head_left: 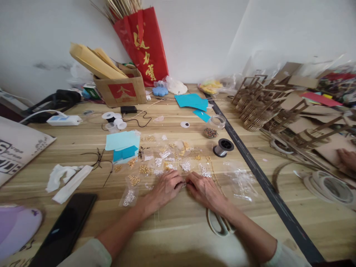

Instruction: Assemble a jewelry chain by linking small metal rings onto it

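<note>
My left hand [169,184] and my right hand [203,188] meet low over the table, fingers closed in a pinch. A small silvery piece [184,183] shows between the fingertips; its exact kind is too small to tell. Right beyond the hands lie small bags of silver findings [185,166] and gold findings [144,169]. Beside my right hand a thin gold chain [213,170] runs down towards the wrist. Scissors [218,224] lie partly beneath my right forearm. Another bag of silver rings [129,197] sits left of my left wrist.
A wire spool [223,147] and a jar of beads [210,132] stand behind. Blue paper sheets [122,142] and a black phone [65,230] lie left. Small brown baskets [257,107], tape rolls [329,187] and another person's hand [347,159] are on the right.
</note>
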Available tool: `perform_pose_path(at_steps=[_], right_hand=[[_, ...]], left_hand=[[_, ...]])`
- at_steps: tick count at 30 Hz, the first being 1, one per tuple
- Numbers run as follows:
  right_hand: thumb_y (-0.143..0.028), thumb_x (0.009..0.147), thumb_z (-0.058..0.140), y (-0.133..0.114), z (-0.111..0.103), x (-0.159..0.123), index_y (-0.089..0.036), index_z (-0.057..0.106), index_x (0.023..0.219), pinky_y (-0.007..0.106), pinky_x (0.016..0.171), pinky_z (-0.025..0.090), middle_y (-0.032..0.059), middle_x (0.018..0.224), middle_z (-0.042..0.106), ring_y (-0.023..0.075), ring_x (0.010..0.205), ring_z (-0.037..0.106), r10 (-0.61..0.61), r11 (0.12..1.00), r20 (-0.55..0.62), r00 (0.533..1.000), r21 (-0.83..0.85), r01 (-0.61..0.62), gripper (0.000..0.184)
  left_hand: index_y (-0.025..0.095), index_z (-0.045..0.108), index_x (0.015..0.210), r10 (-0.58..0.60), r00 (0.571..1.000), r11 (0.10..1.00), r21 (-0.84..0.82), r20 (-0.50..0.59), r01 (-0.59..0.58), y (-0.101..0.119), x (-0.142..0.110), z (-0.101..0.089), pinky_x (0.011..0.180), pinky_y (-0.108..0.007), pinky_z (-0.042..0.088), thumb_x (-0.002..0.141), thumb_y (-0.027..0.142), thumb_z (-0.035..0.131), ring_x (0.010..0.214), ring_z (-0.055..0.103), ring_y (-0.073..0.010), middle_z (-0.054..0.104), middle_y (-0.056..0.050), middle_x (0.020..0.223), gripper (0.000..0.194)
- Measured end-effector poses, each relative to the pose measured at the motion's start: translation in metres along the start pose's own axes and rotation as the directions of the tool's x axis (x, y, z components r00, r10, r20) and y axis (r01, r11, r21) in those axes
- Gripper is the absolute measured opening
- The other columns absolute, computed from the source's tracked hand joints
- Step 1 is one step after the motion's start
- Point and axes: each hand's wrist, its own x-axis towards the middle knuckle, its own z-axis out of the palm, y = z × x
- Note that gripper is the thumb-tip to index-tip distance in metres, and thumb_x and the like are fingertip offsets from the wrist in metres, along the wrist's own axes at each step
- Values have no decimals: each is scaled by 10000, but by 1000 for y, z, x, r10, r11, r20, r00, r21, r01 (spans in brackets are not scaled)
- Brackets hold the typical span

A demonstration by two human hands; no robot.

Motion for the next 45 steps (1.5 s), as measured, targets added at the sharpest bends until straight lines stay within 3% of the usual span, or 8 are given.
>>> perform_pose_path(at_steps=[10,19,29,40,45], right_hand=[[-191,919,520,-3,0,-2,-180,566,917,263,609,331,37,891,649,180,770,632,-33,998,-5,999,-44,33,47],[-158,957,456,-4,9,0,-175,566,919,270,585,290,47,894,649,187,776,634,-8,989,8,1000,-151,9,118],[-162,949,460,-3,0,-2,-175,565,895,297,557,262,33,845,656,189,714,644,2,983,3,1000,-183,-1,119],[-160,946,459,-1,-1,-3,-174,570,896,279,577,279,38,845,676,176,716,647,23,989,-5,1000,-143,-24,123],[-173,926,498,4,1,-4,-177,574,897,268,581,290,30,805,688,174,698,644,3,997,-16,1000,-77,-4,81]], left_hand=[[174,682,813,-20,1000,1000,-21,-7,20,-2,1,-2,654,-275,465,925,226,544,723,576,-161,621,-26,748,186],[163,671,775,14,1000,1000,24,11,-14,-1,1,0,671,-301,460,912,232,570,730,562,-180,600,-31,735,184],[163,665,778,23,1000,999,31,1,-23,-1,0,0,670,-291,454,881,189,602,731,556,-179,600,-28,742,124],[185,689,803,4,1000,1000,23,23,-5,1,0,-1,680,-297,459,841,241,666,744,561,-181,611,-22,762,72],[184,674,805,-5,999,1000,19,34,4,1,-1,0,694,-294,456,877,224,618,751,554,-174,602,-20,770,99]])
